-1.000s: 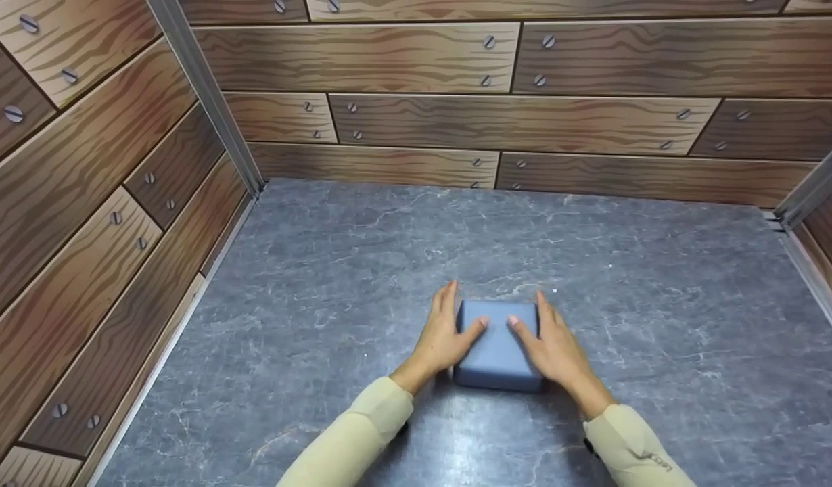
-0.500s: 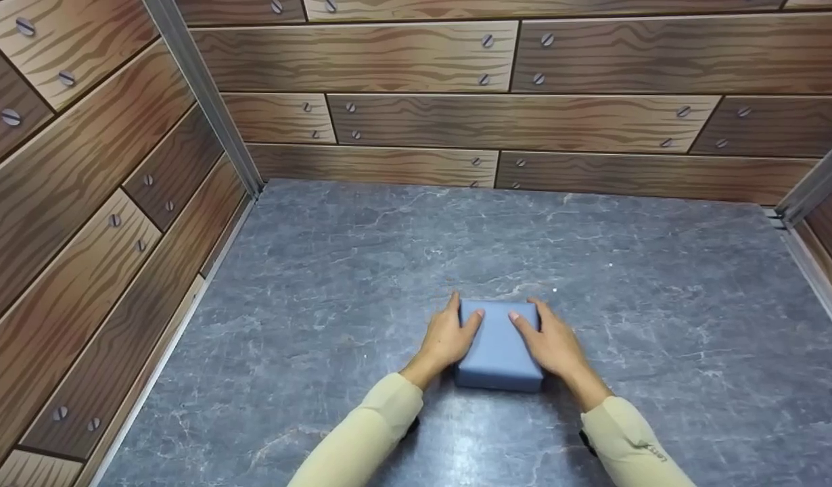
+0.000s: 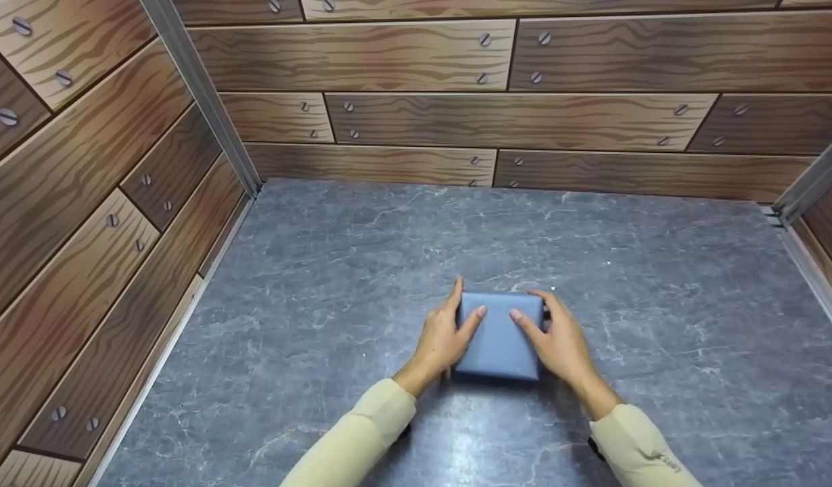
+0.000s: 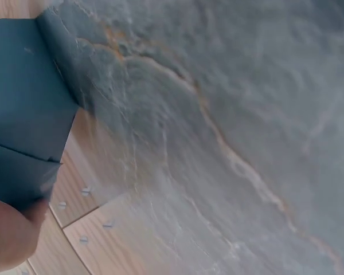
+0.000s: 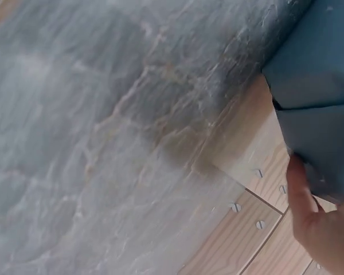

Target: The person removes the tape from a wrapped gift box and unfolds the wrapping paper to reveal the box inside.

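A blue, box-shaped block (image 3: pixel 500 338) with a smooth top sits between my two hands, near the middle front of the surface in the head view. My left hand (image 3: pixel 440 341) holds its left side, thumb on top and index finger stretched past the far left corner. On the right side, my right hand (image 3: pixel 559 341) grips it with the thumb on top and fingers bent toward the far right corner. A seam runs across the side of the blue box (image 4: pixel 23 86) in the left wrist view. The right wrist view shows a fingertip at the edge of the box (image 5: pixel 321 137).
Grey marble-patterned tabletop (image 3: pixel 362 257) spreads around the box. Wood-plank-patterned walls stand behind (image 3: pixel 416 122) and to the left (image 3: pixel 71 270), with metal corner posts (image 3: pixel 206 95) between panels. Light sleeves (image 3: pixel 362 429) cover both forearms.
The box has shifted slightly away from me, and its front face shows much less. The right fingers have bent in at the far corner. Both thumbs remain on top.
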